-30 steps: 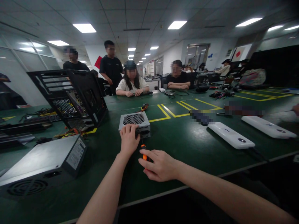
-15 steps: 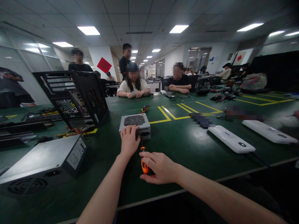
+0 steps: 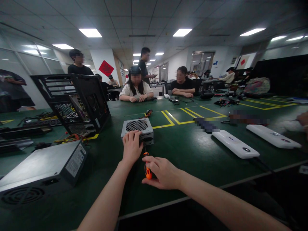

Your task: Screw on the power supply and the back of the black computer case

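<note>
A small grey computer power supply (image 3: 139, 124) with a honeycomb grille on top sits on the green table in front of me. My left hand (image 3: 131, 148) is closed over its near left edge, fingers lying across the top and thumb by the near face. An orange and black screwdriver (image 3: 148, 173) is gripped in my right hand (image 3: 164, 172), with the thumb near the handle's end. Its thin shaft points at the near face of the power supply, below the dark socket. Whether the tip touches a screw I cannot make out.
A larger power supply (image 3: 43, 163) lies at the left, with an open computer case (image 3: 91, 104) behind it. Two white devices (image 3: 234, 143) and dark blurred items (image 3: 207, 124) lie at the right. Coloured cables (image 3: 148, 113) trail behind the small unit. People sit across the table (image 3: 183, 154).
My view has shifted slightly. Both hands keep their holds, and the screwdriver handle has turned a little in my right hand. A standing person in the background has moved right.
</note>
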Demonstrator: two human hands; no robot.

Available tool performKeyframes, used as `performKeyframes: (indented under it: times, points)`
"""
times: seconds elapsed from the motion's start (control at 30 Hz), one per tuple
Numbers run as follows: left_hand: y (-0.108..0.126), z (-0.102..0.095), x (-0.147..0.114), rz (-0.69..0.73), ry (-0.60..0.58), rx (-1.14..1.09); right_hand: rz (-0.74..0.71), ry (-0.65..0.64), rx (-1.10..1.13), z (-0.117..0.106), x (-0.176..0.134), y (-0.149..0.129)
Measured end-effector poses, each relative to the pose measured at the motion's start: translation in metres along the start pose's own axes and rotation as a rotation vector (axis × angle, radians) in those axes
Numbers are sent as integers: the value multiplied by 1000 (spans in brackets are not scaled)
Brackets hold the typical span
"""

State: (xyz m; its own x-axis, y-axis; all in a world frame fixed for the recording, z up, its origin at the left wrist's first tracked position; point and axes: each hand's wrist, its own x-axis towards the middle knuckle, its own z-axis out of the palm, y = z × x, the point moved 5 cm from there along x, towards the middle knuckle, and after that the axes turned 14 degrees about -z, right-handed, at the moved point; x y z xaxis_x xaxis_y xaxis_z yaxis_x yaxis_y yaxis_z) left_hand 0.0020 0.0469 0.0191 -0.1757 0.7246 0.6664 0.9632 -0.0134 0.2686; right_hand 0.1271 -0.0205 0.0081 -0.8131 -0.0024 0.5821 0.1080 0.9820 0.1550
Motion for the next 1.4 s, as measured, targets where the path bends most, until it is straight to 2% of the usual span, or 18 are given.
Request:
performKeyframes:
  times: [0.07, 0.13, 0.23, 0.37, 0.77, 0.9, 1.03, 1.13, 1.4]
  points:
    - [3, 1, -2, 23, 8, 34, 12, 23, 23, -2, 0, 0]
    - [6, 3, -4, 33, 19, 62, -13, -8, 8, -2, 1, -1]
    - [8, 6, -4, 29, 42, 87, -59, -62, -121, -3, 4, -4]
    - [7, 8, -4, 1, 63, 87, -79, -16, -258, -6, 5, -4]
    - [5, 9, -2, 24, 44, 101, -121, -58, -271, -5, 4, -9]
    - [6, 9, -2, 29, 44, 98, -76, -20, -351, -7, 2, -6]
    - [5, 9, -2, 33, 38, 99, 24, 34, -326, -8, -1, 0]
    - [5, 9, -2, 38, 44, 104, 30, 58, -303, -6, -2, 1]
    - [5, 9, -1, 21, 40, 93, -35, -69, -293, -2, 0, -2]
